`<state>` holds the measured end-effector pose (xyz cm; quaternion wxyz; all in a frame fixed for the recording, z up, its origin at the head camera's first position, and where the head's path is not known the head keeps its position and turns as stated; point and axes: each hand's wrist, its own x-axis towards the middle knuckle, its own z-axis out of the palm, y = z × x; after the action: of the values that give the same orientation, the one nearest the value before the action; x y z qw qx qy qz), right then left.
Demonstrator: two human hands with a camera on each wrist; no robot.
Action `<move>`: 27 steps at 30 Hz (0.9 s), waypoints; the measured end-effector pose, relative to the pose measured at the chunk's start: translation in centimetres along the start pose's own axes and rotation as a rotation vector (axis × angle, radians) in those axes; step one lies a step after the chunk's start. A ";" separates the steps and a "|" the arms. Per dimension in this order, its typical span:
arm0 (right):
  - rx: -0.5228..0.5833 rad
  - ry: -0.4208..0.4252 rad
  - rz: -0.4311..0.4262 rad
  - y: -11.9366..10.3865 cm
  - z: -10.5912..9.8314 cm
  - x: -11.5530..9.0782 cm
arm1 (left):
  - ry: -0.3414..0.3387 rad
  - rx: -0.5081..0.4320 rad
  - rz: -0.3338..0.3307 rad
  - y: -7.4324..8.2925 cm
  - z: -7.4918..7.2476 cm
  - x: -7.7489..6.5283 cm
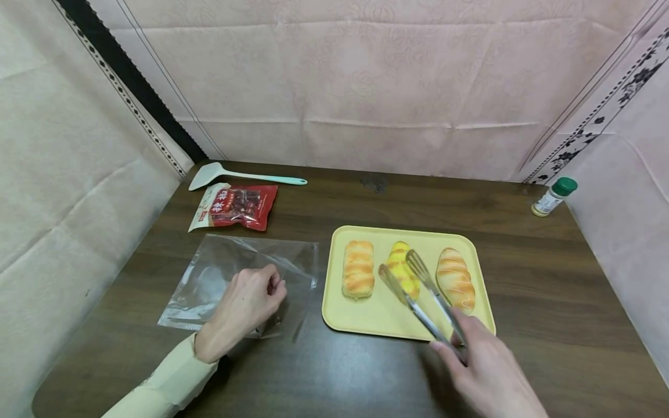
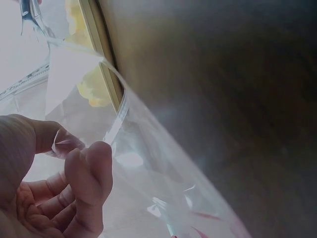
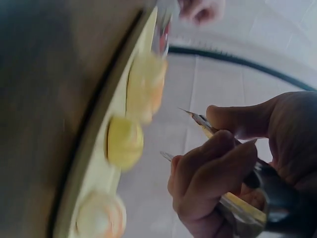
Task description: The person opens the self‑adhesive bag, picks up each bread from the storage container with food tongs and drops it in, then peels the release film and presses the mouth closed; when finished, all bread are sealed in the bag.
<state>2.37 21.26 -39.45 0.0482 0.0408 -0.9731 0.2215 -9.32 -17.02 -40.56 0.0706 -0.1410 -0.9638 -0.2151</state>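
My left hand (image 1: 248,302) pinches the edge of a clear plastic bag (image 1: 201,284) between thumb and index finger. The film rises from the fingers in the left wrist view, its edge curving upward. In my right hand (image 1: 483,363) is a pair of metal tongs (image 1: 425,319), their arms spread apart. The two tips overlap the sides of a yellow bread roll (image 1: 399,261) in the middle of the pale yellow tray (image 1: 376,322). To the left of it lies a golden rectangular roll (image 1: 358,268), and to the right an oval striped roll (image 1: 455,277).
Behind the bag lie a red packet of dried fruit (image 1: 237,206) and a spatula (image 1: 251,176) with a light teal handle. A small green-capped jar (image 1: 554,197) stands at the back right. Pale cloth (image 1: 334,81) walls in the dark wooden table (image 1: 533,278).
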 end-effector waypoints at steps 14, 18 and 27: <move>0.034 -0.262 0.105 -4.2 2.7 0.2 | 0.002 0.000 0.010 0.0 0.0 -0.1; 0.013 -0.269 0.101 -4.8 3.0 0.2 | 0.011 -0.002 0.017 -0.1 0.1 -0.1; -0.114 -0.184 0.002 -4.9 3.8 0.6 | 0.025 0.000 0.031 -0.4 0.1 -0.1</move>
<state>2.01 15.21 -40.75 -0.0393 0.0574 -0.9844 0.1614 -9.39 -17.35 -40.77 0.0861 -0.1532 -0.9605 -0.2157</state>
